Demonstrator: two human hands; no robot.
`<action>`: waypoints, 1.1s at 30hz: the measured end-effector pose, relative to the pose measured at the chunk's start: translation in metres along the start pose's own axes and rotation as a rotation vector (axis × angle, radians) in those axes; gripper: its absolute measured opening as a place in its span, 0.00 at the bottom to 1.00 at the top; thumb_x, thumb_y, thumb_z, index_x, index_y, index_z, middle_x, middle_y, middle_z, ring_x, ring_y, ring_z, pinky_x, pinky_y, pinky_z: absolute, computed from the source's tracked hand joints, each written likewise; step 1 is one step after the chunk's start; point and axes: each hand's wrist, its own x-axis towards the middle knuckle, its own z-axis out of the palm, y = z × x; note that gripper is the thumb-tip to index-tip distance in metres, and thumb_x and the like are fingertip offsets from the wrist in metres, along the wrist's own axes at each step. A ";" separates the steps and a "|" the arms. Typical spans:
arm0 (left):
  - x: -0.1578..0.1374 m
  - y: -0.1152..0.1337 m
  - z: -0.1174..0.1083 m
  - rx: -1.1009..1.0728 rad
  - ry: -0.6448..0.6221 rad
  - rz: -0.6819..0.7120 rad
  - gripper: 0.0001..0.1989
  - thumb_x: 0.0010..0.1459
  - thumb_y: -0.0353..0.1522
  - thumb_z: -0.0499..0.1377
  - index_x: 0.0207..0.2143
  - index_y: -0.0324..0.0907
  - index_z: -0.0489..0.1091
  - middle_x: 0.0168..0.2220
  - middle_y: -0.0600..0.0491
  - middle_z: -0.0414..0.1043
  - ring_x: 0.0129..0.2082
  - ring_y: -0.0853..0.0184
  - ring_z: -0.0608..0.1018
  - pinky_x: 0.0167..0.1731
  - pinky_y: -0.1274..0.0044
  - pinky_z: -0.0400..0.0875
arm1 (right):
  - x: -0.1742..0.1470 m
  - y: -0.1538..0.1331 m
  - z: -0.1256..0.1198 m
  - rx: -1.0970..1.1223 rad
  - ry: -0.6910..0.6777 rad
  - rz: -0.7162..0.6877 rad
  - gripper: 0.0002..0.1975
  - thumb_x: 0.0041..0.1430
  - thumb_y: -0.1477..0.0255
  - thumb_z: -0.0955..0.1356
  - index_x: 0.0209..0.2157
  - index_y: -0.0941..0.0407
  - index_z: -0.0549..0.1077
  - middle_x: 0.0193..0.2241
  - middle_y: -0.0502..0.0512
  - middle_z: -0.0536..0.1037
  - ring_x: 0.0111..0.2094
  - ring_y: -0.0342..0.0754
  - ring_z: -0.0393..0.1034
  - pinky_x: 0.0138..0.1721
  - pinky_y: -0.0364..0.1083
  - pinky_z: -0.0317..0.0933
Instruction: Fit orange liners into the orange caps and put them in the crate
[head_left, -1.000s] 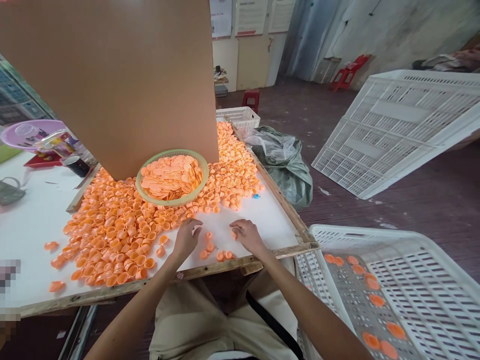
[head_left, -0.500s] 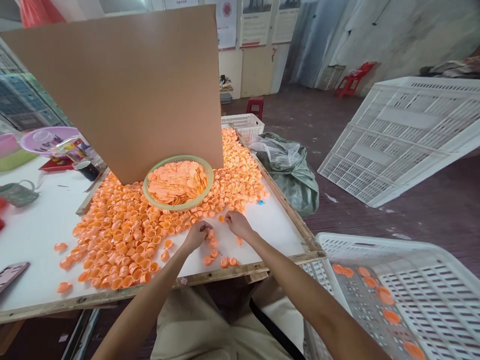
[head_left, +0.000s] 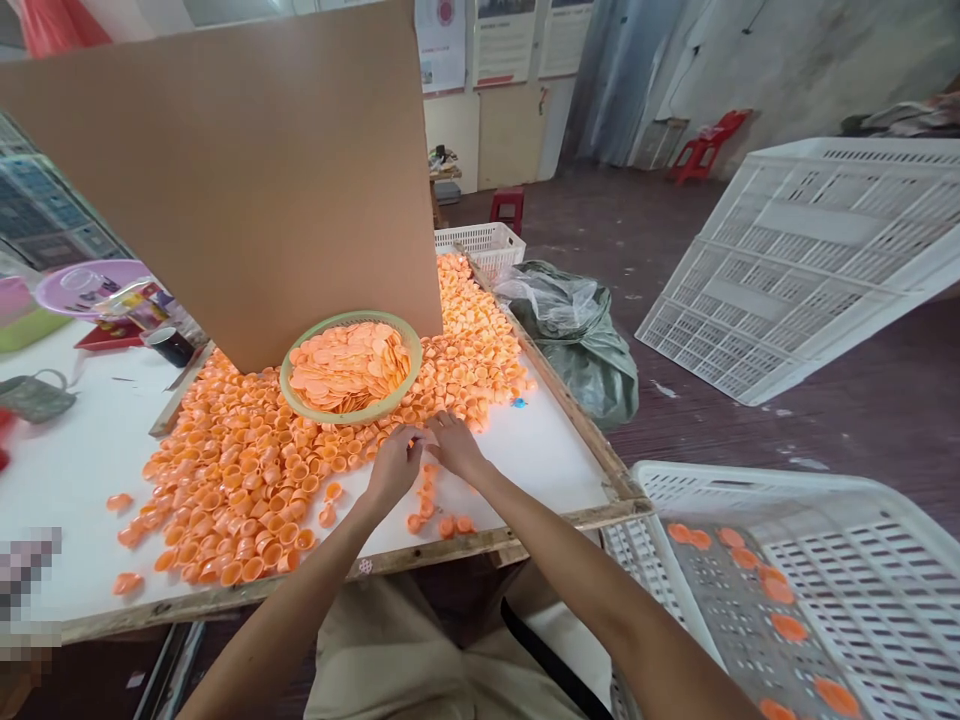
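Observation:
My left hand (head_left: 397, 465) is closed, its thumb and fingers curled together just in front of the heap of small orange plastic cups (head_left: 247, 480). Close against its fingertips is my right hand (head_left: 454, 447), its fingers bent inward. Whatever the fingers pinch is hidden or too small to make out. Below the hands, several orange pieces (head_left: 426, 495) lie in a short line on the white tabletop, with a pair of pieces (head_left: 456, 526) near the table edge. Beyond the hands, a green-rimmed round basket (head_left: 351, 416) full of flat orange discs (head_left: 349, 365) rests on the heap.
A large cardboard sheet (head_left: 247, 180) stands upright behind the basket. Wooden strips (head_left: 555, 410) edge the table. To the right are a white crate (head_left: 847, 540) with several orange discs inside, stacked white crates (head_left: 810, 260) and a green sack (head_left: 585, 350).
My right hand has moved left to meet my left hand, which has risen slightly. The orange piece at my right fingertips is no longer visible. The camera view has shifted a little.

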 end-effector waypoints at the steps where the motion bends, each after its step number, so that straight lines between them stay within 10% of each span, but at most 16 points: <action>1: 0.003 0.005 -0.009 0.006 0.025 0.020 0.10 0.60 0.30 0.50 0.36 0.42 0.71 0.35 0.50 0.72 0.28 0.68 0.72 0.31 0.76 0.65 | 0.002 -0.002 0.002 0.001 -0.008 -0.044 0.18 0.57 0.74 0.68 0.50 0.55 0.68 0.48 0.61 0.66 0.49 0.55 0.60 0.49 0.52 0.57; 11: 0.078 -0.024 -0.100 0.433 0.180 -0.046 0.11 0.60 0.31 0.51 0.42 0.41 0.70 0.44 0.47 0.69 0.38 0.61 0.74 0.39 0.72 0.68 | 0.000 -0.002 -0.001 0.057 -0.047 -0.118 0.14 0.57 0.83 0.64 0.42 0.56 0.74 0.46 0.59 0.67 0.45 0.50 0.63 0.48 0.48 0.57; 16: 0.110 -0.038 -0.097 0.741 0.029 -0.070 0.17 0.55 0.34 0.58 0.48 0.38 0.68 0.50 0.37 0.64 0.52 0.46 0.66 0.48 0.61 0.64 | 0.001 -0.029 0.002 0.127 -0.150 -0.217 0.11 0.58 0.69 0.69 0.43 0.55 0.74 0.43 0.57 0.71 0.45 0.51 0.65 0.47 0.49 0.57; 21: 0.118 -0.036 -0.087 0.804 0.033 -0.035 0.14 0.57 0.29 0.54 0.45 0.38 0.70 0.47 0.38 0.65 0.49 0.50 0.68 0.47 0.63 0.64 | 0.002 -0.041 0.002 0.150 -0.208 -0.074 0.08 0.57 0.80 0.65 0.36 0.58 0.74 0.36 0.56 0.73 0.36 0.47 0.68 0.40 0.45 0.59; 28: 0.121 -0.036 -0.086 0.693 -0.041 0.148 0.12 0.57 0.27 0.52 0.39 0.42 0.73 0.44 0.43 0.68 0.47 0.55 0.69 0.49 0.66 0.61 | -0.009 0.012 -0.022 0.484 -0.035 0.303 0.09 0.56 0.79 0.64 0.34 0.56 0.75 0.38 0.54 0.74 0.36 0.44 0.70 0.39 0.43 0.62; 33: 0.110 -0.010 -0.089 0.441 0.162 0.122 0.12 0.62 0.34 0.49 0.35 0.40 0.70 0.37 0.47 0.72 0.39 0.61 0.72 0.41 0.72 0.64 | -0.029 0.047 -0.037 0.534 -0.143 0.401 0.16 0.46 0.76 0.71 0.41 0.56 0.74 0.41 0.54 0.75 0.36 0.45 0.70 0.38 0.44 0.63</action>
